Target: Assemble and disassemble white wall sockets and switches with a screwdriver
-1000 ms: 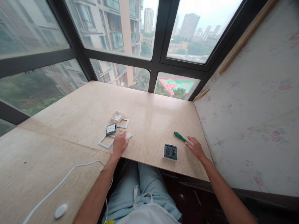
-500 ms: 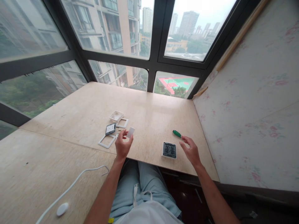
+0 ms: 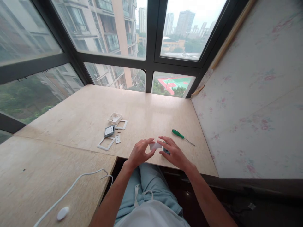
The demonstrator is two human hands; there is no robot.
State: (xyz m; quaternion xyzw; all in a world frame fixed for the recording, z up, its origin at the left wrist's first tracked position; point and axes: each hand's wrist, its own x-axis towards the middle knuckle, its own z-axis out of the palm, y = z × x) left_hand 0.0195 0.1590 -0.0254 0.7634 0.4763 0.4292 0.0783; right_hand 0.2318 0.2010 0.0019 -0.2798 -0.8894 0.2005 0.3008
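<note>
Between the thumb and fingers of my left hand (image 3: 141, 151) is a small white rectangular plate (image 3: 155, 146). My right hand (image 3: 174, 153) is close on its right, fingers apart and curved. Its fingertips come up to the plate's right edge; whether they touch it I cannot tell. Behind the right fingers sits a dark-backed wall socket (image 3: 166, 150), mostly hidden by that hand. A green-handled screwdriver (image 3: 178, 133) lies on the table beyond my right hand, its shaft pointing right.
Left on the wooden tabletop (image 3: 142, 110) are a white mounting box (image 3: 115, 118), two white frames (image 3: 105, 143), a socket insert (image 3: 109, 130), another small white plate (image 3: 117, 139) and small screws. A white cable (image 3: 71, 187) and white disc (image 3: 62, 213) lie nearer. Windows and a papered wall border the table.
My left hand has carried the white plate to the right. My right hand has moved left from beside the screwdriver to the plate, now covering much of the dark-backed socket.
</note>
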